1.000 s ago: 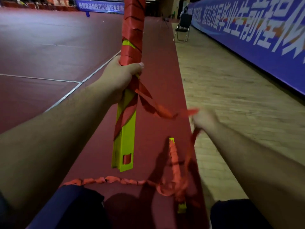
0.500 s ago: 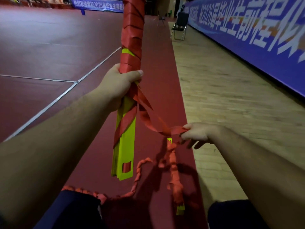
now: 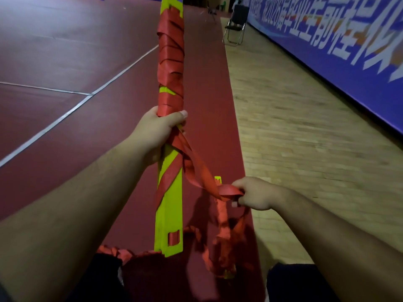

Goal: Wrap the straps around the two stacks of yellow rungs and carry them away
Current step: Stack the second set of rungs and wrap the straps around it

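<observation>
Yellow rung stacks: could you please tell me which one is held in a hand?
The strap-wrapped stack in the left hand; the other stack lies on the floor.

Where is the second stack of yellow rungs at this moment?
In the head view, the second stack lies on the red floor mat, right of the held stack in the left hand, below the right hand.

Dim hall: red court floor (image 3: 65,62), wooden strip (image 3: 305,138), blue banner (image 3: 349,51), folding chair (image 3: 236,25)
</observation>
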The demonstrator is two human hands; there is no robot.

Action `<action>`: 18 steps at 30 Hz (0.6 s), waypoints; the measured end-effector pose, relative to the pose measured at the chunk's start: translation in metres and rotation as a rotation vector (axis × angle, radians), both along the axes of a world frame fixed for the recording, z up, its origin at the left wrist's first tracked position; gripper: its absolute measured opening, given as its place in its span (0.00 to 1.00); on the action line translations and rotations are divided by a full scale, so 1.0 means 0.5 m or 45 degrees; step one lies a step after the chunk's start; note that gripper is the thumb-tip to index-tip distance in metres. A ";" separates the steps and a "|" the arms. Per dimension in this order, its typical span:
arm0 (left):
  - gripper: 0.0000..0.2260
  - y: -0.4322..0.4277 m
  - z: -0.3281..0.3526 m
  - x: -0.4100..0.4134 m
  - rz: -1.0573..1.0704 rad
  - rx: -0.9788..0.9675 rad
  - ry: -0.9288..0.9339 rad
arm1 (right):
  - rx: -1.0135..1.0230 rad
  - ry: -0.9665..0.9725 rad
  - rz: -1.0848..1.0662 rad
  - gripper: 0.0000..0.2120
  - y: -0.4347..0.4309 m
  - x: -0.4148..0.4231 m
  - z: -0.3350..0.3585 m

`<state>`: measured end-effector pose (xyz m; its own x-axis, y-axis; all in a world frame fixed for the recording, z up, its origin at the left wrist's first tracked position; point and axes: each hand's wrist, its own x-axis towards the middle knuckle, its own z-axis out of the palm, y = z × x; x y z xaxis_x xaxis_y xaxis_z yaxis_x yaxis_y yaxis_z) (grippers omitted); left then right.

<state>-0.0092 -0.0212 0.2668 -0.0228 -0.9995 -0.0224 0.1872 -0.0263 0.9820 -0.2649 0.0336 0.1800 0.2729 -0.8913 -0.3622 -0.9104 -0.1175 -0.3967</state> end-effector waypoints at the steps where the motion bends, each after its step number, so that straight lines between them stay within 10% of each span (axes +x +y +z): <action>1: 0.08 -0.001 -0.013 0.001 -0.008 0.030 0.016 | -0.038 0.000 -0.032 0.15 -0.004 -0.007 -0.019; 5: 0.08 -0.005 -0.062 0.011 0.036 0.138 0.075 | -0.058 0.172 -0.168 0.13 -0.003 -0.052 -0.082; 9: 0.08 -0.009 -0.122 0.011 0.016 0.246 0.155 | 0.399 -0.021 -0.099 0.53 0.003 -0.027 -0.102; 13: 0.06 -0.010 -0.169 -0.004 -0.058 0.277 0.124 | 0.153 -0.813 -0.314 0.31 -0.017 0.082 -0.105; 18: 0.06 -0.027 -0.181 -0.005 -0.127 0.251 0.033 | 0.216 -0.978 -0.331 0.27 -0.020 0.165 -0.132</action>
<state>-0.0116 -0.0347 0.1764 -0.1242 -0.9685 -0.2157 0.1991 -0.2373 0.9508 -0.1826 0.0234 0.1140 0.2923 -0.9100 -0.2942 -0.3682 0.1768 -0.9128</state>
